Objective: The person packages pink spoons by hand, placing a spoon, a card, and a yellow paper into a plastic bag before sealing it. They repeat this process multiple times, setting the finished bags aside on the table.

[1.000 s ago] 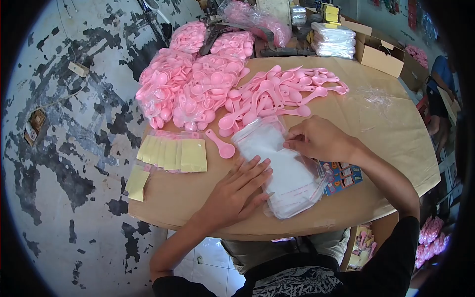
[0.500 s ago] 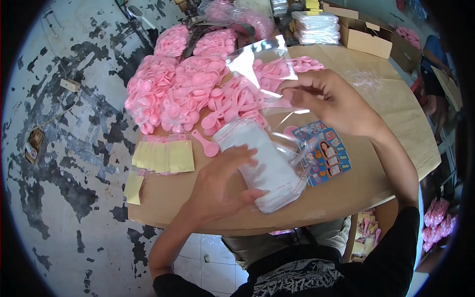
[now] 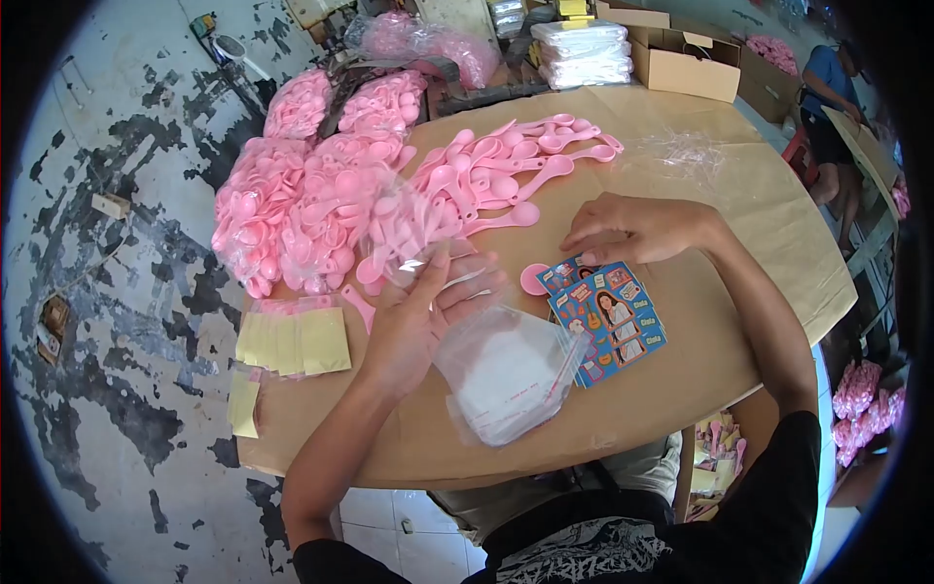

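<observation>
My left hand (image 3: 428, 316) holds a clear plastic bag (image 3: 404, 229) between thumb and fingers, in front of the pink spoons. Below that hand lies a stack of clear bags (image 3: 506, 375) with a white look and a red-marked edge. Over the blue printed cards (image 3: 613, 321), my right hand (image 3: 637, 232) is bent down, fingers curled but apart from the thumb, tips at the top edge of the cards. Pink measuring spoons (image 3: 486, 170) are heaped loose beyond both hands. The bowl of one pink spoon (image 3: 534, 279) shows just left of the cards.
Bagged pink spoons (image 3: 263, 204) are piled at the table's left. Packs with yellow cards (image 3: 297, 339) lie at the left edge. Behind stand wrapped plastic stacks (image 3: 582, 54) and a cardboard box (image 3: 686, 63). Another person (image 3: 832, 107) sits at far right.
The clear bag has passed from my right hand to my left, which has risen off the bag stack. My right hand has come down to the blue cards. The view has shifted slightly.
</observation>
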